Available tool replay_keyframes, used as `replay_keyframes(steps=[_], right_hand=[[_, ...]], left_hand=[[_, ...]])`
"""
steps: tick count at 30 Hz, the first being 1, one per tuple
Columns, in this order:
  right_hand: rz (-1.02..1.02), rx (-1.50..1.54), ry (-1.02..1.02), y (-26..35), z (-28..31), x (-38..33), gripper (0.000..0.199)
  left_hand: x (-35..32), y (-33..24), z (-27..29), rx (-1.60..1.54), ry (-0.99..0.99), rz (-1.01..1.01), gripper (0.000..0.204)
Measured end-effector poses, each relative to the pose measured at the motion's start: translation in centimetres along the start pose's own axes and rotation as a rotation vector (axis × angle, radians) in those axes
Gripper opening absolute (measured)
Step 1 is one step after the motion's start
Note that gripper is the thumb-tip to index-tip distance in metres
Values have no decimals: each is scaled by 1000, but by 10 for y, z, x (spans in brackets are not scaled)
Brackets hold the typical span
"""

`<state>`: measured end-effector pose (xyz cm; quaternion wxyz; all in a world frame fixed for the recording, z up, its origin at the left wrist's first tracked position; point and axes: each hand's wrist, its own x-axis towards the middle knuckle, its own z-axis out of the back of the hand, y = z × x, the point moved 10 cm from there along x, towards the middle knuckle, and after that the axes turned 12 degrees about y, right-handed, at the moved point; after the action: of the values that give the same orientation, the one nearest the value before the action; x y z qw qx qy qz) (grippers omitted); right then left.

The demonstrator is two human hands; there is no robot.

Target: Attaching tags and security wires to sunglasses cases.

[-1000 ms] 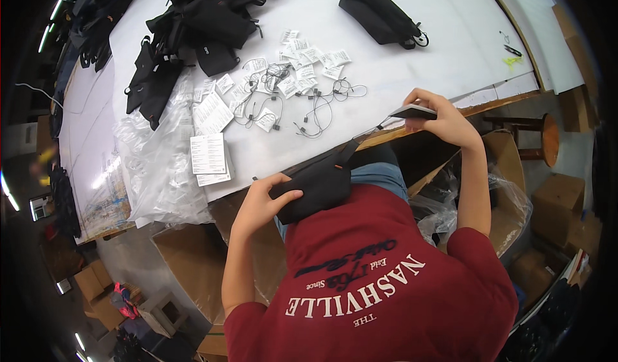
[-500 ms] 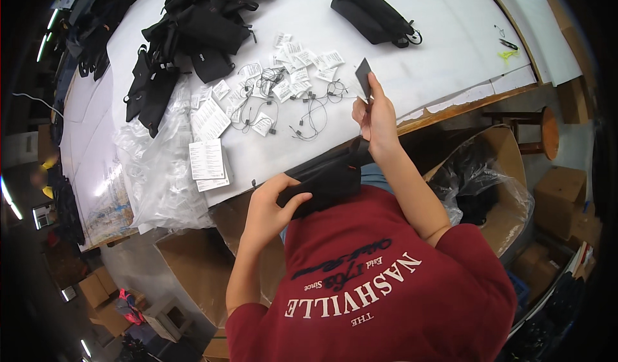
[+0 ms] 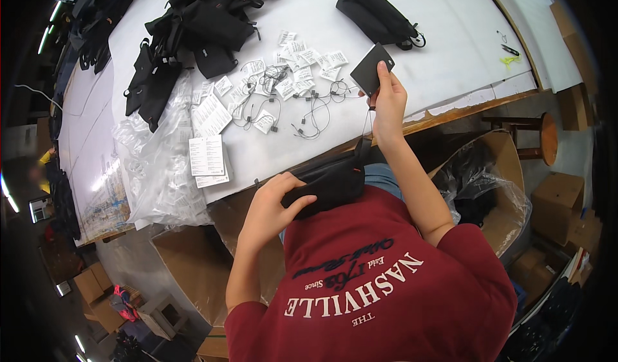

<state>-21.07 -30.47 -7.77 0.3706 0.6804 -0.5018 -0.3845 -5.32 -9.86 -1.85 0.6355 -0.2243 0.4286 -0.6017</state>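
Note:
In my lap, at the table's near edge, lies a black pouch (image 3: 331, 180). My left hand (image 3: 273, 201) is closed on its left end, the thumb lying along the near side. Raised above the table edge, my right hand (image 3: 389, 101) pinches a dark, square-cornered hang tag (image 3: 372, 70) between thumb and fingers. A thin dark string runs down from this hand toward the loop at the pouch's right end. Beyond my hands, several black tag strings (image 3: 311, 119) with small fasteners lie tangled among small white labels (image 3: 300, 58).
A heap of black pouches (image 3: 215, 24) covers the table's far left; another pouch (image 3: 376, 14) lies at the back right. White printed cards (image 3: 207, 158) and clear plastic bags (image 3: 164, 182) are at left. An open carton (image 3: 505, 159) and a wooden stool (image 3: 547, 138) stand at right.
My right hand has turned the hang tag from nearly edge-on to showing its dark face, moving slightly right. My left hand stays on the pouch.

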Motion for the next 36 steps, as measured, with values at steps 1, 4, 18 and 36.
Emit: replay_keyframes(steps=[1,4,18,36], right_hand=[[-7,-3,-5,2,-6,-3,31],[-11,-40,-17,3,-8,-5,31],[103,-1235,1155,26,-123,-87,18],[-216,-1282,1360,-8,-71,-109,29]], left_hand=[[0,-1,0,1,1,-5,28],[0,-2,1,3,7,-2,28],[-4,-41,30,184,-318,-197,21],[52,112,70,326,-552,154,28]])
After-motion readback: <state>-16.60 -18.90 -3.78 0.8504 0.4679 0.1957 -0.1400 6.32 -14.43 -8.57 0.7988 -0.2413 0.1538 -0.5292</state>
